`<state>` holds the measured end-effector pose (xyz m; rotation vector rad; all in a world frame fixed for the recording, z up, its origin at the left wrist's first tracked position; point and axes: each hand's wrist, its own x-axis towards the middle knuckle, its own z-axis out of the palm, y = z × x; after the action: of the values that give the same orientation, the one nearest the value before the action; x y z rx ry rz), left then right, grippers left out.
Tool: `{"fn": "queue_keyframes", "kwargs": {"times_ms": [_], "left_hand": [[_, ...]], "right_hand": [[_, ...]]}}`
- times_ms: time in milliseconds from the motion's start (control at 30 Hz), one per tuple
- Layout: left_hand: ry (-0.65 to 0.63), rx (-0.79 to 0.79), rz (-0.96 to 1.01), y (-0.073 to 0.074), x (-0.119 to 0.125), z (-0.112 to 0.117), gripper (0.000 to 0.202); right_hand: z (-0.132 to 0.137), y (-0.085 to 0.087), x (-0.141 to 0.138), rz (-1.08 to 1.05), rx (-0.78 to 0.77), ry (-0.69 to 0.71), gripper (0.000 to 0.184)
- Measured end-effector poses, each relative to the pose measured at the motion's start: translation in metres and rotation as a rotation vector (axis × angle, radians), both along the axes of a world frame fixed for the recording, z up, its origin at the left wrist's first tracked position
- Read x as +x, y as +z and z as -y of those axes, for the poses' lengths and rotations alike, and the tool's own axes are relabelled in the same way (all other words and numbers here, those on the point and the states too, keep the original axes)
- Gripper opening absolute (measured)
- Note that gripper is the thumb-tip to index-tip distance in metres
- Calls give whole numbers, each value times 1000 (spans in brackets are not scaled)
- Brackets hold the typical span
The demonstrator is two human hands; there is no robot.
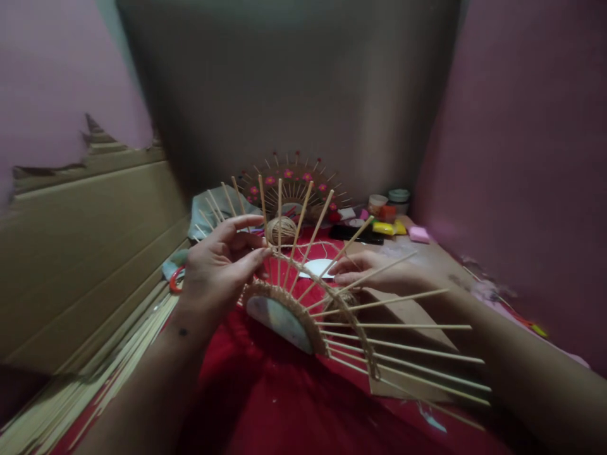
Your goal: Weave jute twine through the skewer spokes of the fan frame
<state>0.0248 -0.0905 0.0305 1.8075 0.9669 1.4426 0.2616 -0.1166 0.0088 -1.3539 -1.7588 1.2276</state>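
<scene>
A half-round fan frame [303, 309] of wooden skewers radiating from a semicircular base is held up over a red cloth [284, 392]. Jute twine is woven in arcs across the skewers. My left hand [220, 265] pinches the outer twine arc at the top of the frame, thumb and fingers pressed together. My right hand [370, 272] lies behind the skewers on the right, fingers closed on the frame; what exactly they grip is partly hidden. A ball of jute twine [281, 229] sits just behind the frame.
A finished fan with pink flowers [291, 186] stands at the back. Small jars [389, 202], yellow and pink bits and a black item lie at the back right. Cardboard sheets [85, 253] and a bundle of skewers [95, 379] are on the left. Pink walls close both sides.
</scene>
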Motion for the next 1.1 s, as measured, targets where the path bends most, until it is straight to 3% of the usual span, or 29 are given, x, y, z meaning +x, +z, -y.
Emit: {"fn": "queue_keyframes", "kwargs": {"times_ms": [333,467,567,667,933,1100], "left_hand": [[-4,2,-83,-1,0,0,40],[-2,-19,-119,-3,2,-1,40],[3,-6,-108,-4,3,-2,38],[6,-4,-104,-4,3,-2,38],[1,2,-136,-7,2,-1,37],[-36,-23,-231,-8,6,-12,39]], "right_hand": [[10,7,18,61,-98,275,56],[5,-9,17,174,-1,334,62],[3,-23,9,173,79,333,52],[1,-29,5,134,146,221,44],[-8,-10,16,-109,528,-428,40],[-5,-5,21,-318,585,-545,43]]}}
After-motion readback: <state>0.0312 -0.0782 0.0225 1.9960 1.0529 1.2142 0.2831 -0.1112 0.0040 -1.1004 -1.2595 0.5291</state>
